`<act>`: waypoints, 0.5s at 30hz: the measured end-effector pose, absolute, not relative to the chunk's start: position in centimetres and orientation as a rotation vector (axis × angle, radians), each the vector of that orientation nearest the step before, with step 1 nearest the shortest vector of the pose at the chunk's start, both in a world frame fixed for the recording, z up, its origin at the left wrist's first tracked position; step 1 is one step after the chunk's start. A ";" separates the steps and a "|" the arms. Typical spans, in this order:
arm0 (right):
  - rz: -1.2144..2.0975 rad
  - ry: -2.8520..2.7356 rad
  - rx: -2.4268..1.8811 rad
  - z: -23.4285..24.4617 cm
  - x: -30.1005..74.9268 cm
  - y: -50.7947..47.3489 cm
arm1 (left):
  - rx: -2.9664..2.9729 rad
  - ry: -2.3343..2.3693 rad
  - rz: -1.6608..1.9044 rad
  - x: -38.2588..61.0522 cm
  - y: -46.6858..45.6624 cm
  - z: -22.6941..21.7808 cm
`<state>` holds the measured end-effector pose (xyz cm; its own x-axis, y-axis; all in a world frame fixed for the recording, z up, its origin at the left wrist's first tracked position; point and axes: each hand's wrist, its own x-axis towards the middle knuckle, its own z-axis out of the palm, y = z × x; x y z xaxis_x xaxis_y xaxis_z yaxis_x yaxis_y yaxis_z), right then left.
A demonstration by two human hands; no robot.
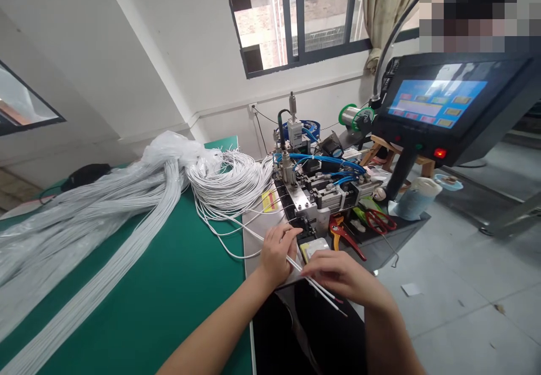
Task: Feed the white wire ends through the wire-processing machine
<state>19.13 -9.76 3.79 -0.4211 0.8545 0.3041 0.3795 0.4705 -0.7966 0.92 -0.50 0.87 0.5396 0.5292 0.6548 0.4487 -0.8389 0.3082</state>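
Observation:
My left hand (279, 254) is closed around white cables (295, 264) at the front edge of the machine bench. Close by on the right, my right hand (338, 275) has its fingers bent over the same cables, closed on them nearer their ends. Beyond my right hand the cable ends stick out over my lap, with thin bare or coloured tips. From my left hand the cables run back toward a big coil of white cable (236, 180). Just ahead of my hands stands a machine (302, 197) with metal cylinders and blue air tubes.
Long bundles of white cable (139, 251) lie on the green table (203, 307), partly under plastic. Right of the machine are orange-handled cutters (344, 237), red scissors (380, 221) and a translucent bottle (418, 197). A control screen (439, 101) overhangs there, with a solder-like wire spool (355, 117) behind.

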 end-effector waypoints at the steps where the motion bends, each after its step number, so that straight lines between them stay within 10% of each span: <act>1: 0.815 -1.980 -1.005 3.8 19.0 -9.6 | 2.669 0.812 1.207 0.9 -0.5 0.8; 15: 0.625 -0.994 -1.331 1.2 19.6 -8.4 | 2.869 0.513 1.174 0.6 -1.0 0.7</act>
